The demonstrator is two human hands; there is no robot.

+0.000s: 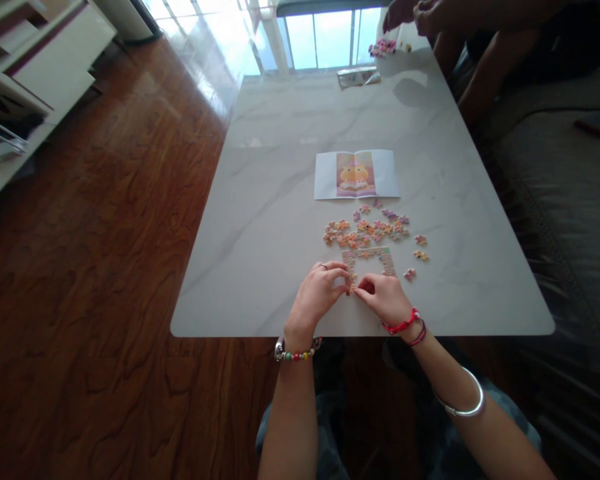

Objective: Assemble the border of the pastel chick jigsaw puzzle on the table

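My left hand (319, 292) and my right hand (384, 299) meet near the front edge of the white marble table (280, 220). Both pinch with fingertips together at the lower left corner of a partly joined jigsaw frame (370, 260). A small puzzle piece seems to sit between the fingertips, too small to make out clearly. Several loose orange and pink pieces (365, 230) lie just beyond the frame. A paper sheet (357, 174) with the picture of a yellow figure lies farther back.
Another person's hands (410, 15) work at the far end beside a second pile of pieces (383, 47) and a crumpled plastic bag (357, 77). A grey sofa (570, 173) runs along the right. Wooden floor (105, 233) and white furniture (35, 73) are on the left.
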